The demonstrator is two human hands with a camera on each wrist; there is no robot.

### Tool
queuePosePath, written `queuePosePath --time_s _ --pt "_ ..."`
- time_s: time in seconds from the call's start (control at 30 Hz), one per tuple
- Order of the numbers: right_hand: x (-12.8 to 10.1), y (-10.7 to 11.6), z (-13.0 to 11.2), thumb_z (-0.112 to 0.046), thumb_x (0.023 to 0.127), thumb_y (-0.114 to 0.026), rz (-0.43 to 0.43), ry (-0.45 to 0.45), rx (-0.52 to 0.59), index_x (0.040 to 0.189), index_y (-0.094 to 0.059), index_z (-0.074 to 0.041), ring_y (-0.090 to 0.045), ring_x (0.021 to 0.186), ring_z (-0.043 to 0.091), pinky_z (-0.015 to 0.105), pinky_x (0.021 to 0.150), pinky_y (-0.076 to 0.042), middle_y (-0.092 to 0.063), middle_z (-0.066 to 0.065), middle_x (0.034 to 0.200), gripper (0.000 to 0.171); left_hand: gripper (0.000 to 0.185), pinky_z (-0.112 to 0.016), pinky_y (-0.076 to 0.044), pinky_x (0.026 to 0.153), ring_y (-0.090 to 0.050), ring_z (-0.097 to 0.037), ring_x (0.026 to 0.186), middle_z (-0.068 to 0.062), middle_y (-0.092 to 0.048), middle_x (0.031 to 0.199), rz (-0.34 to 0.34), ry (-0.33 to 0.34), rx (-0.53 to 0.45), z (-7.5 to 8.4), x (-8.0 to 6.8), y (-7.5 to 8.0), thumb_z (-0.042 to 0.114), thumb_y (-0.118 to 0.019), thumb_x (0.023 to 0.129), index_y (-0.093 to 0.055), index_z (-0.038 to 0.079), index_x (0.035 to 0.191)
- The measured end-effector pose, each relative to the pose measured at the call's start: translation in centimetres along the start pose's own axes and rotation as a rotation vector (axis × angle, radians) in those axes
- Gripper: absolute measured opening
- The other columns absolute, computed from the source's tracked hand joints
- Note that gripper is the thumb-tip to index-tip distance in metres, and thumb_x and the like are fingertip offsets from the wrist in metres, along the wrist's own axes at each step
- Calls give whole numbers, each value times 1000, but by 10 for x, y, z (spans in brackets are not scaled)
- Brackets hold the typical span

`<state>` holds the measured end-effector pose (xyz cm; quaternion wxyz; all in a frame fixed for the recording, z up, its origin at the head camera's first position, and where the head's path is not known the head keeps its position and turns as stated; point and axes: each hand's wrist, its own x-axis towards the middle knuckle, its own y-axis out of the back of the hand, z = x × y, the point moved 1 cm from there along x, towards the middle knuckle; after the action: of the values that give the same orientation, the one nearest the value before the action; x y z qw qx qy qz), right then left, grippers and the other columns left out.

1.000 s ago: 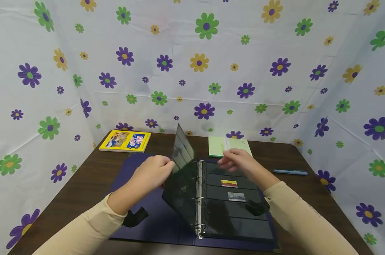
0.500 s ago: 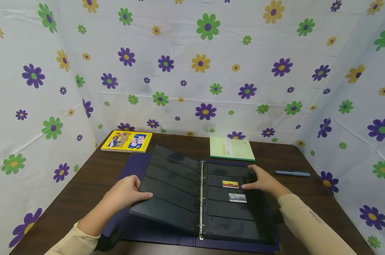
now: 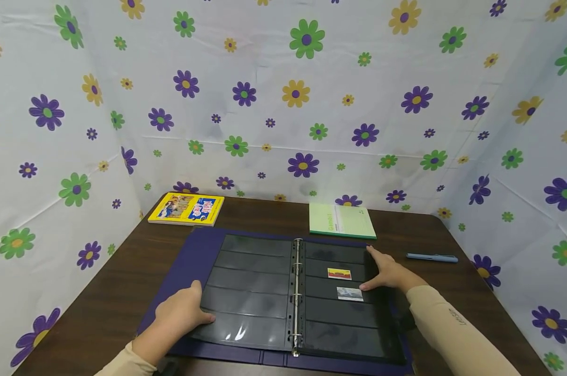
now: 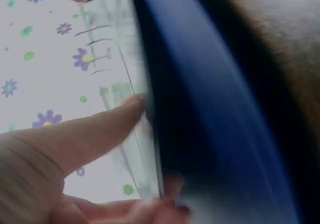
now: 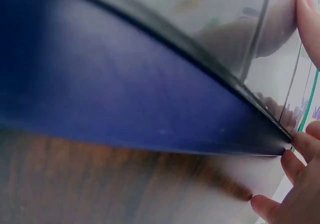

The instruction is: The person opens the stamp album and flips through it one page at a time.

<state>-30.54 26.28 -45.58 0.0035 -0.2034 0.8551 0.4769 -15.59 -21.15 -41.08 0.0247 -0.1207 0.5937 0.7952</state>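
Observation:
A purple ring-binder stamp album (image 3: 189,263) lies open before me, metal rings (image 3: 296,298) down its middle. Its left black pocket page (image 3: 246,293) is down flat, its strips bare. My left hand (image 3: 179,312) pinches that page's outer edge near the lower corner, thumb on top; in the left wrist view, fingers (image 4: 150,211) sit at the edge below the thumb. On the right page (image 3: 340,334) are a yellow-red stamp (image 3: 339,274) and a grey stamp (image 3: 350,294). My right hand (image 3: 388,272) is spread over this page's outer edge, thumb tip beside the grey stamp, fingertips at the edge.
A yellow book (image 3: 187,208) lies at the back left of the dark wooden table (image 3: 123,277). Behind the album is a pale green notebook (image 3: 342,220), and a blue pen (image 3: 432,257) lies to the right. Flower-patterned cloth (image 3: 264,104) hangs around the table.
My left hand has turned the raised page over to the left and brought it down flat. My right hand has moved from above the right page to its outer edge.

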Motion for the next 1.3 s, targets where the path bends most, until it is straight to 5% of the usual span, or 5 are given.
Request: queuePosePath --time_s 0.23,0.4,0.77,0.97,1.3 --pt "-2 2 -3 -49 60 -85 -1 18 -34 146 -17 6 -16 131 51 65 100 -18 -20 31 147 122 100 -61 -43 76 -44 -47 114 -27 -46 128 171 -335 135 11 -1 -13 56 -81 60 -46 -3 132" --pt "-4 2 -4 -50 58 -85 59 44 -58 145 -24 2 -30 119 43 63 95 -28 -31 25 142 118 102 -66 -29 94 -19 -51 132 -28 -23 147 -63 -596 66 14 -5 -24 65 -70 68 -36 5 144" --pt "-26 12 -11 -25 70 -84 258 67 277 145 -4 5 -50 97 35 45 73 -48 -22 34 137 114 98 -62 -29 97 -19 -50 132 -29 -20 148 -149 -602 35 10 -10 -31 63 -68 69 -38 5 143" --pt "-57 17 -14 -31 92 -61 93 -102 486 138 -18 13 -56 71 21 36 59 -51 -57 19 96 77 99 -62 -29 97 -20 -50 132 -29 -21 148 -126 -615 49 8 -8 -33 65 -66 69 -39 5 143" --pt "-83 10 -4 -22 98 -51 -177 7 637 79 -37 14 -55 43 15 31 44 -47 -54 4 52 43 98 -61 -29 97 -20 -50 132 -29 -21 148 -115 -627 55 8 -9 -34 66 -64 70 -38 5 143"
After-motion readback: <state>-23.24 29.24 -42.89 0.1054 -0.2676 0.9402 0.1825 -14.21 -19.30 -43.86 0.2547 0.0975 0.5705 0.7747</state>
